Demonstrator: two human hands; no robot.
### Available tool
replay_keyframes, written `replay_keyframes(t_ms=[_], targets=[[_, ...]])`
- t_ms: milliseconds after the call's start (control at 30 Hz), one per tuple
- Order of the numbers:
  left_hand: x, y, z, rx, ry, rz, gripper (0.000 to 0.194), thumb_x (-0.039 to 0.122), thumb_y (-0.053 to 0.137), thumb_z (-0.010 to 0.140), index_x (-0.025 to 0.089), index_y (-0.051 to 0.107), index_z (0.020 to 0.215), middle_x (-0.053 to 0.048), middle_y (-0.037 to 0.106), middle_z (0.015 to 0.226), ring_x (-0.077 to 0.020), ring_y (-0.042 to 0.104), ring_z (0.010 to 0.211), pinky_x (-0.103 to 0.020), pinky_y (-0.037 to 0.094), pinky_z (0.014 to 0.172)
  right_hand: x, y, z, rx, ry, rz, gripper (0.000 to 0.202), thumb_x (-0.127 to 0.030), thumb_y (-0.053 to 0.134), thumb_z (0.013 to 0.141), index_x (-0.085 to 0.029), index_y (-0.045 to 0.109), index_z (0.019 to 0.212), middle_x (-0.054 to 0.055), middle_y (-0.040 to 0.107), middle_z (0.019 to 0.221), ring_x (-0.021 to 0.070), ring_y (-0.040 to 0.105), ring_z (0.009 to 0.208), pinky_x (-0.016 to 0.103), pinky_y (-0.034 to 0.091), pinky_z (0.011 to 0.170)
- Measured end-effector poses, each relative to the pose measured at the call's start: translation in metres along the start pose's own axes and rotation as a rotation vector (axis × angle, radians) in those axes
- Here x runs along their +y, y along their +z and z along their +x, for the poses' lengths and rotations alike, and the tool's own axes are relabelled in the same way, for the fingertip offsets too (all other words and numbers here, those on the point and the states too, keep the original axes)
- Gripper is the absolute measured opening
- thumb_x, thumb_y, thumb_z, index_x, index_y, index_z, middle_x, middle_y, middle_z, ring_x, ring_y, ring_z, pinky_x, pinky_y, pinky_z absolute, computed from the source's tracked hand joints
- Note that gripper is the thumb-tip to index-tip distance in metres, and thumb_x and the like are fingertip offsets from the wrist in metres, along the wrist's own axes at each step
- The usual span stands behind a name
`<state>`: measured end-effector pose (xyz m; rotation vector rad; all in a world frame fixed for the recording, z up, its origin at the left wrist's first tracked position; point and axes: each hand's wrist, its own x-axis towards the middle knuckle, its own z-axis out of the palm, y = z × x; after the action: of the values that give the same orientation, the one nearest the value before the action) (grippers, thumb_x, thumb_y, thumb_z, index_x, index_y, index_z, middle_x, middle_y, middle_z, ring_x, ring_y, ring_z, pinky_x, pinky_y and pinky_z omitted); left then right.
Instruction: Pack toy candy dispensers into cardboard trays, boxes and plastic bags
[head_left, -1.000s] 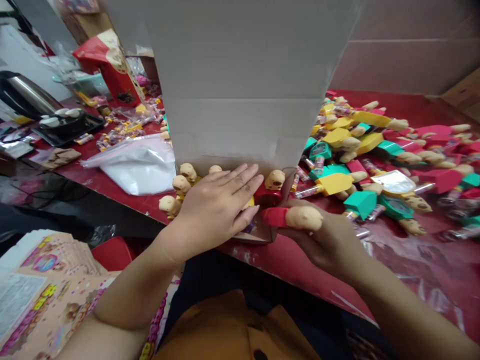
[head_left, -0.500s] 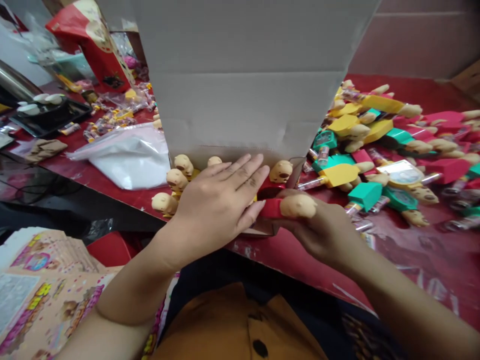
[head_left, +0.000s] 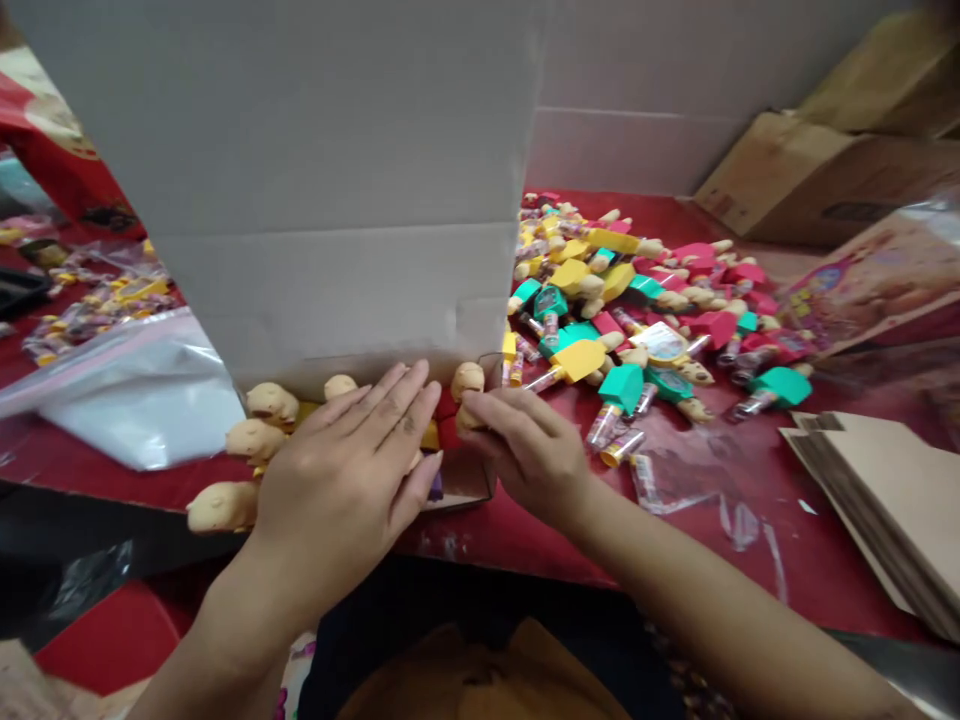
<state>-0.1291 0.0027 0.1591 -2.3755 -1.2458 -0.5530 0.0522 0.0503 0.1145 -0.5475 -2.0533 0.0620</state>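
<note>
A box with a tall grey-white raised flap (head_left: 337, 290) stands at the table edge, holding toys with cream animal heads. My left hand (head_left: 349, 460) lies flat, fingers stretched, over the toys in the box. Three heads, one of them the lowest head (head_left: 223, 507), stick out at its left, and another head (head_left: 340, 386) shows behind its fingers. At the box's right end my right hand (head_left: 525, 445) is closed around a toy with a cream head (head_left: 470, 415); its body is mostly hidden. Just behind it is another toy head (head_left: 468, 378).
Many coloured toys (head_left: 574, 360) with candy tubes are heaped on the red table (head_left: 555, 540) to the right. Flat cardboard pieces (head_left: 892, 500) and brown cartons (head_left: 795, 180) lie farther right. A plastic bag (head_left: 150, 400) is at the left.
The view has turned right. My right hand has brought its red toy from the box's front right edge to inside the right end. My left hand stays spread over the toys.
</note>
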Motion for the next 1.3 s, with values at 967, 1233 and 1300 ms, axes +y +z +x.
replay_keyframes(t_ms=[967, 1233, 1300], targets=[[-0.012, 0.0, 0.002, 0.012, 0.103, 0.127, 0.042, 0.033, 0.036, 0.092, 0.012, 0.05, 0.125, -0.007, 0.057, 0.127, -0.0222, 0.054, 0.116, -0.037, 0.04, 0.095, 0.166, -0.163, -0.042, 0.274, 1.08, -0.227, 0.032, -0.053, 0.042, 0.08, -0.022, 0.045, 0.086, 0.007, 0.055, 0.08, 0.0243, 0.055, 0.076, 0.033, 0.043, 0.056], [0.051, -0.015, -0.02, 0.208, 0.146, -0.3, 0.032, 0.022, 0.058, 0.082, 0.02, 0.053, 0.114, -0.006, 0.056, 0.126, -0.023, 0.041, 0.128, -0.038, 0.034, 0.108, 0.018, -0.147, -0.069, -0.201, 0.69, 0.187, 0.027, -0.041, 0.072, 0.07, -0.025, 0.066, 0.091, 0.002, 0.065, 0.071, 0.0167, 0.06, 0.055, 0.021, 0.048, 0.041], [0.078, -0.004, -0.027, -0.017, 0.215, -0.502, 0.041, 0.034, 0.054, 0.086, 0.017, 0.045, 0.121, -0.01, 0.064, 0.112, -0.0224, 0.054, 0.115, -0.036, 0.045, 0.097, -0.004, -0.146, -0.071, -0.373, 0.447, 0.251, 0.026, -0.035, 0.073, 0.072, -0.029, 0.066, 0.096, 0.0, 0.068, 0.077, 0.0166, 0.063, 0.057, 0.018, 0.051, 0.042]])
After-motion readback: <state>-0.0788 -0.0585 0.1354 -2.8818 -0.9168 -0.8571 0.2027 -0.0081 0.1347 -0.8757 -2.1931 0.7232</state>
